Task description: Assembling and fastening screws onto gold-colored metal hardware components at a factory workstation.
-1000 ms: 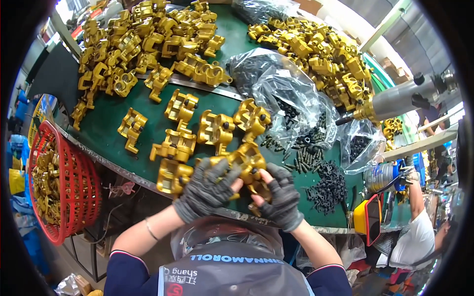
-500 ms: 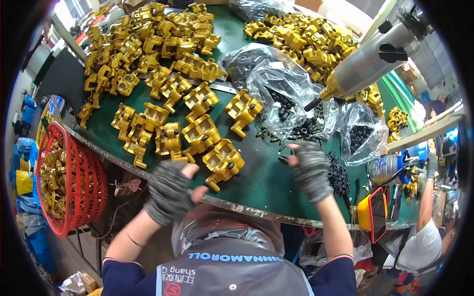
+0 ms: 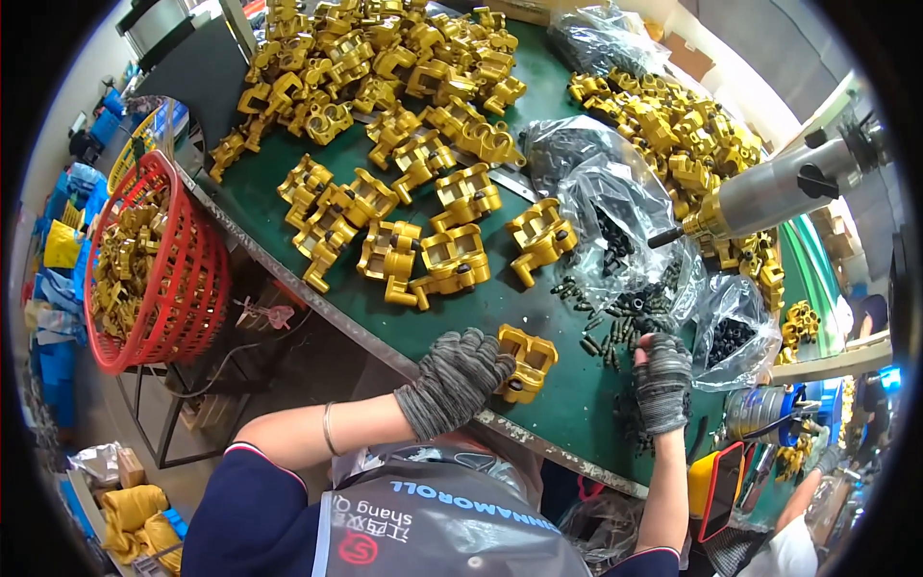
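Fingers of the left hand (image 3: pixel 454 377), in a grey knit glove, were curled onto one gold metal casting (image 3: pixel 524 361) at the near edge of the green surface (image 3: pixel 279 202), holding it against the top. Those of the right hand (image 3: pixel 661 377), gloved the same, were bunched together over the loose black bolts (image 3: pixel 604 332) scattered just beyond the casting; whether a bolt was already pinched between them could not be told.

Judging by the layout, the work looked far from finished: only this one casting sat under the hands, and no bolt could be made out in it. A group of like castings (image 3: pixel 413 240) lay in the middle of the surface, a much bigger heap (image 3: pixel 385 67) covered the far left, and another heap (image 3: pixel 673 135) lay at the far right. Clear plastic bags of bolts (image 3: pixel 615 207) lay open between them. A hanging power driver (image 3: pixel 769 192) pointed its bit down at the bags, untouched by either hand. Off the left edge stood a red wire basket (image 3: pixel 183 288) well filled with gold parts, which may be the finished ones, though that could not be settled
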Action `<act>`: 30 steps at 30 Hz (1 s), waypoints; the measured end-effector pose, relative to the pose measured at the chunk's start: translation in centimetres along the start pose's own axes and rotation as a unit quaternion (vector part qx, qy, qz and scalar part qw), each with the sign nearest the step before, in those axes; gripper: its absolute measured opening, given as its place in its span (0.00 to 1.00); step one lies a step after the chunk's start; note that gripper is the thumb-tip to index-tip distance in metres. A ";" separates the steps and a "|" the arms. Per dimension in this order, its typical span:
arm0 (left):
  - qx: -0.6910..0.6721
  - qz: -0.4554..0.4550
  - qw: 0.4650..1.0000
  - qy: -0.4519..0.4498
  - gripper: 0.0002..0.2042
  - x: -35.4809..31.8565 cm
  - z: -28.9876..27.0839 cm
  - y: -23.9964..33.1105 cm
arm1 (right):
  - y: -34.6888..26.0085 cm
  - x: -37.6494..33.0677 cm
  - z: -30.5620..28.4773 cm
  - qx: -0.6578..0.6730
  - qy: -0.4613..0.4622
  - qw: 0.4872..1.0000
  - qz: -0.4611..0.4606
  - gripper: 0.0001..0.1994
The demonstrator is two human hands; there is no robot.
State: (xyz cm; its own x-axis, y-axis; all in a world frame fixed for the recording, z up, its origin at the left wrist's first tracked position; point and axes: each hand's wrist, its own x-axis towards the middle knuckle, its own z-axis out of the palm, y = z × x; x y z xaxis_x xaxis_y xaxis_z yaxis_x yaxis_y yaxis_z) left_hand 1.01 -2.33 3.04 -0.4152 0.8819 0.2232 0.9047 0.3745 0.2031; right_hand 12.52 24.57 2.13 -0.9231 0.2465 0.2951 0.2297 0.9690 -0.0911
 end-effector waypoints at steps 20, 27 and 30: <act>-0.960 -0.252 0.120 0.019 0.18 3.6 6.1 2.7 | -9.2 2.0 -1.2 0.344 0.033 0.938 0.021 0.06; -0.981 -0.186 0.048 0.033 0.15 4.1 4.8 3.0 | -9.6 4.7 -3.3 0.125 -0.053 0.987 -0.090 0.08; -0.977 -0.205 0.056 0.031 0.16 4.1 4.5 3.0 | -9.9 5.8 -5.2 0.062 -0.017 0.984 -0.168 0.09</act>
State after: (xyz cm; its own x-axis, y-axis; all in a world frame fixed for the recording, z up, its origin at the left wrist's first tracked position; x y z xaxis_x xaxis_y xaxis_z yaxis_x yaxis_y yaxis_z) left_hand 2.46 3.67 0.29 -0.4170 0.8885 -0.1914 -0.8933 -0.4395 -0.0943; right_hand 6.50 16.44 9.66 -0.9506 -0.0903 0.2968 -0.1279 0.9857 -0.1099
